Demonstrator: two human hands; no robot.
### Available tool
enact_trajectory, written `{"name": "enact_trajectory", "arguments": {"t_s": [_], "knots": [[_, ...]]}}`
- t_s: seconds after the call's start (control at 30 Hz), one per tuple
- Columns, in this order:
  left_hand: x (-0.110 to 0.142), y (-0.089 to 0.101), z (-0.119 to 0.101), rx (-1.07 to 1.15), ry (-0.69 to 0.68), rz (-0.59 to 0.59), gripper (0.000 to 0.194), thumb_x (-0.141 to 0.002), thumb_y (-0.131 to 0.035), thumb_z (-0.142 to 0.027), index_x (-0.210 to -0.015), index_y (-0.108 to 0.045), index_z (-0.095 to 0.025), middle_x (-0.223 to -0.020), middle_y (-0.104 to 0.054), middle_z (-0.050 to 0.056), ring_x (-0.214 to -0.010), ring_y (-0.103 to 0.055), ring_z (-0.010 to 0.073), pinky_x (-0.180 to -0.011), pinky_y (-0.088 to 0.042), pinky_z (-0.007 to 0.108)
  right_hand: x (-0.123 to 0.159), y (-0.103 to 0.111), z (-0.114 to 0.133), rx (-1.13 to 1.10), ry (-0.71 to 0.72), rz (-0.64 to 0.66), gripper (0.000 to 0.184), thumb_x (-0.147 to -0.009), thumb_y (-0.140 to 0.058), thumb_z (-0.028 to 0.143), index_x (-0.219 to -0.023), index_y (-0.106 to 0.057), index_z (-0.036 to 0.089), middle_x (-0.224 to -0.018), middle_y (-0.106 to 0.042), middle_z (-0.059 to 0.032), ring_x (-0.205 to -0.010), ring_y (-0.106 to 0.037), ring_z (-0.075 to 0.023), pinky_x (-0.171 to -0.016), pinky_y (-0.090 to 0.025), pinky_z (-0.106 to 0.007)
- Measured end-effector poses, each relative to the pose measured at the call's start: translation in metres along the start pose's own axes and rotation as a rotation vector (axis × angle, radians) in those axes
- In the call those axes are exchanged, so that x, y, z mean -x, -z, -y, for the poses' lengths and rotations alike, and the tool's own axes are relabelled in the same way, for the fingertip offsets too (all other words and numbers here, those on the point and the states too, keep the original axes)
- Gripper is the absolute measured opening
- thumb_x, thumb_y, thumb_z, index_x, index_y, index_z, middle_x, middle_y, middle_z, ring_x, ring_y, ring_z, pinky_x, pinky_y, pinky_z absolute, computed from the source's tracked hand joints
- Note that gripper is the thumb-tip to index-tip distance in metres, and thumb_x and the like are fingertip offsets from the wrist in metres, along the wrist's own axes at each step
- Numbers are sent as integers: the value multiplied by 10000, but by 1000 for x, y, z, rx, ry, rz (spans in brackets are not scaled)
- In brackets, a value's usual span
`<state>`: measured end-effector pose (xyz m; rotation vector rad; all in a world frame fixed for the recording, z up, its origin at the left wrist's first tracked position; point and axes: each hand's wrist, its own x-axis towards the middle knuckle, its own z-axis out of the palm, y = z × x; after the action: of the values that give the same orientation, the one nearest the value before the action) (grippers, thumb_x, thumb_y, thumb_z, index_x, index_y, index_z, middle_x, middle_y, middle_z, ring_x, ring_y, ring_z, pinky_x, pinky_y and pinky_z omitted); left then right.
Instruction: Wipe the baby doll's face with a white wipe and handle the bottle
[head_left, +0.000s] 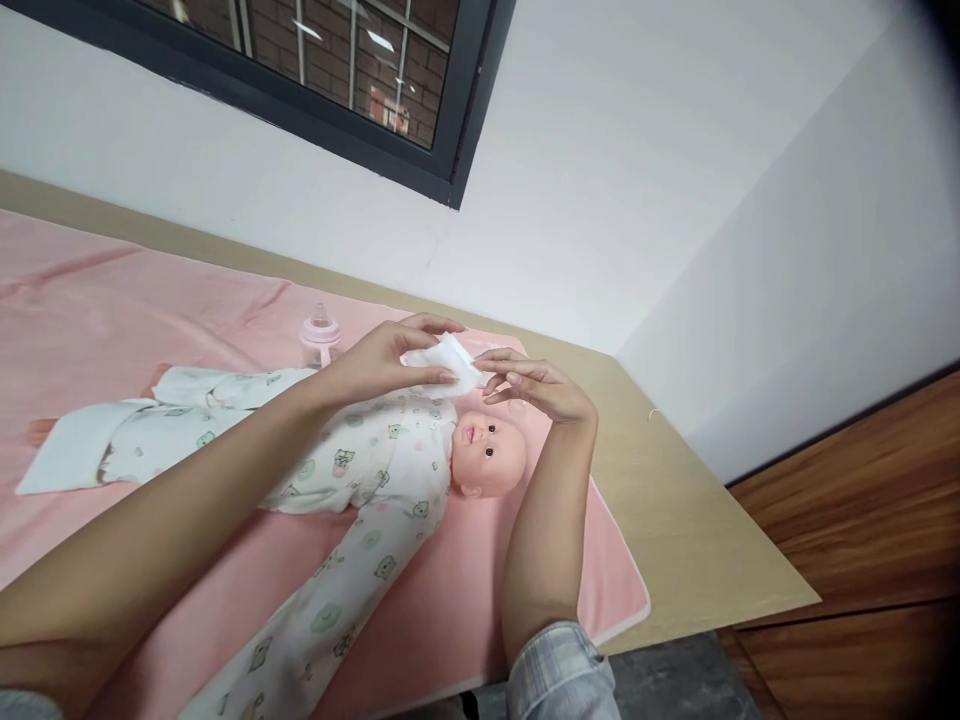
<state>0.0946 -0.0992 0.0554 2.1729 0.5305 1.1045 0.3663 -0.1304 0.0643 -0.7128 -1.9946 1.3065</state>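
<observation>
A baby doll [487,455] in a white sleepsuit with green animal prints lies on its back, its head toward the right. Above its chest, my left hand [397,358] is closed on a folded white cloth [450,365], thumb in front and fingers behind. My right hand [544,385] is raised over the doll's head with bent, parted fingers; its fingertips reach the cloth's right edge. Whether they pinch it I cannot tell for sure. Behind my left wrist stands a baby bottle [320,335] with a pink collar and a clear teat.
A pink blanket [420,620] covers most of the light wooden table [675,540]. White wall and a dark-framed window [450,160] rise behind it. Wooden cabinet fronts [862,510] stand at the right, past the table's corner.
</observation>
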Motion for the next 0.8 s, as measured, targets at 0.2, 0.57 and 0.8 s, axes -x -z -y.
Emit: {"name": "enact_trajectory", "arguments": {"t_s": [0.2,0.57,0.8], "knots": [[4,9,-3,13,-70,-7,173,-801,-793,-365,-874,-770,-209,-1314,-644,56,-1274,-553,273,-1101,-413,408,-7,-6,1,39,-13,53,305,-934,-616,374,-1216,-702,295,-1346,-517,-67,-1017,-621,-116,-970,-574,-344],[6,6,-7,243,-86,79,140,-812,-786,-256,-940,-757,-207,-1065,-741,31,-1071,-673,221,-980,-521,344,-26,-23,10,188,-38,201,368,-924,-607,465,-1182,-719,228,-1363,-523,-91,-1239,-518,-188,-998,-526,-332],[6,5,-11,205,11,33,144,-802,-785,-292,-827,-726,-163,-832,-730,10,-797,-672,162,-737,-526,245,-27,-21,6,155,-45,233,366,-926,-612,443,-1229,-695,254,-1411,-516,-75,-1223,-560,-184,-1051,-503,-369]]}}
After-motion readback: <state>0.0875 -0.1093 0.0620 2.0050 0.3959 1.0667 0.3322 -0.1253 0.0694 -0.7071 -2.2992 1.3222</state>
